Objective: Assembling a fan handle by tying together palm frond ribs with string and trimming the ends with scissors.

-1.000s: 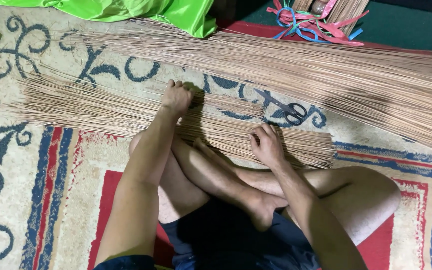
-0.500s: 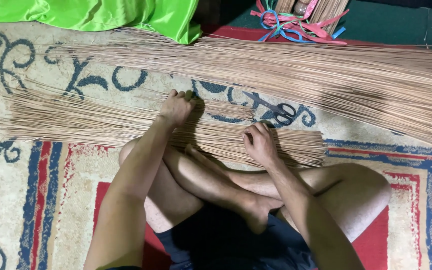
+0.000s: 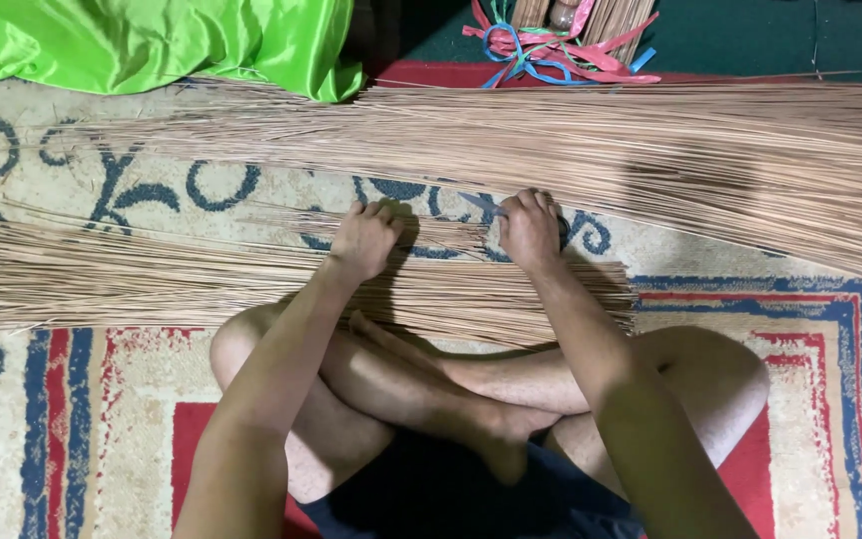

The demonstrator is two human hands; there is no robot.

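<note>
1. I see my left hand [image 3: 363,238] lying knuckles-up on the near bundle of thin sticks [image 3: 202,279], fingers curled down into the strands; it seems to pinch a few, though I cannot tell how many.
2. My right hand [image 3: 529,228] sits just beside it, apart from it, fingers also curled shut over a small sheaf of sticks [image 3: 431,232] that runs between the two hands.
3. A thin pale strip pokes out from the right fingers toward the left hand; I cannot tell what it is.
4. The near bundle spreads flat on the patterned carpet [image 3: 102,399], under both sets of fingers, its loose tips fanning far out past the left fingers and its blunt end stopping a little past the right wrist.
5. Beyond my fingertips, well apart from them, a much larger heap of sticks [image 3: 650,150] lies across the carpet, running the same way.
6. Past that heap, further still from the left fingers, there is a shiny green cloth [image 3: 152,45].
7. Past the heap on the right fingers' side I see a tangle of pink and blue ribbons [image 3: 551,50] around more bundled sticks.
8. Below both wrists, my crossed bare legs [image 3: 431,389] rest on the carpet, touching the near edge of the bundle.
</note>
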